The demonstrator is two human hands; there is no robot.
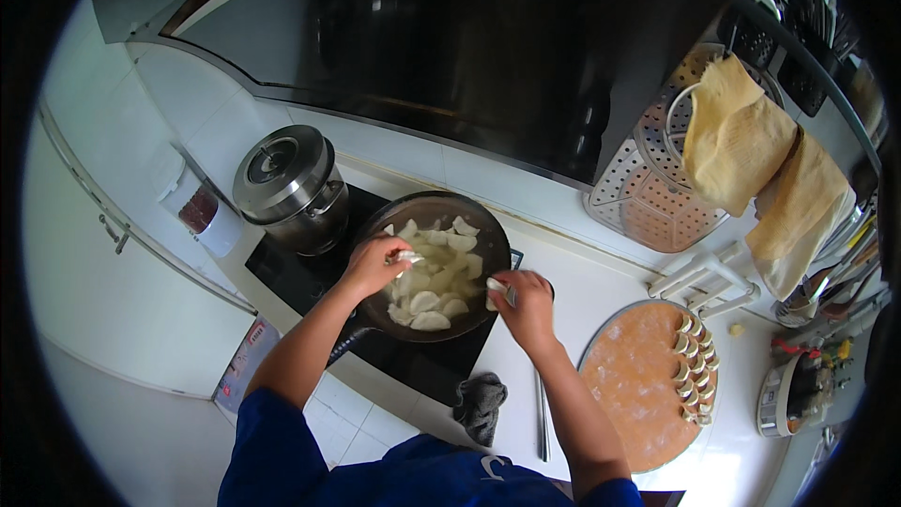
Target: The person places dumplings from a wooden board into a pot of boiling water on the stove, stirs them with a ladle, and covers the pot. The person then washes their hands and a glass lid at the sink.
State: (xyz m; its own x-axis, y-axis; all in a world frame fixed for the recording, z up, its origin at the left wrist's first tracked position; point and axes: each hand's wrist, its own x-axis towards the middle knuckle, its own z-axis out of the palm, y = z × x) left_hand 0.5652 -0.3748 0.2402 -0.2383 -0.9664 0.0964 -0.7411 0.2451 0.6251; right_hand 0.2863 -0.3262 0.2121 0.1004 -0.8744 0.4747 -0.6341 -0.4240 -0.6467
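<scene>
A dark frying pan (505, 239) stands on the black cooktop, holding liquid and many pale dumplings (430, 321). My left hand (376, 264) is over the pan's left part, its fingers closed on a white dumpling (408, 258). At the pan's right rim, my right hand (524, 306) pinches another dumpling (495, 286). Right of that forearm lies a round, orange-brown board (626, 380) dusted with flour, with several rows of uncooked dumplings (693, 366) along its right side.
A lidded steel pot (285, 183) stands left of the pan on the cooktop (443, 366). A dark grey cloth (481, 405) and a metal rod-like utensil (542, 422) lie near the front edge. Yellowish cloths (739, 134) hang by perforated steamer racks (654, 190). The range hood (422, 49) overhangs the back.
</scene>
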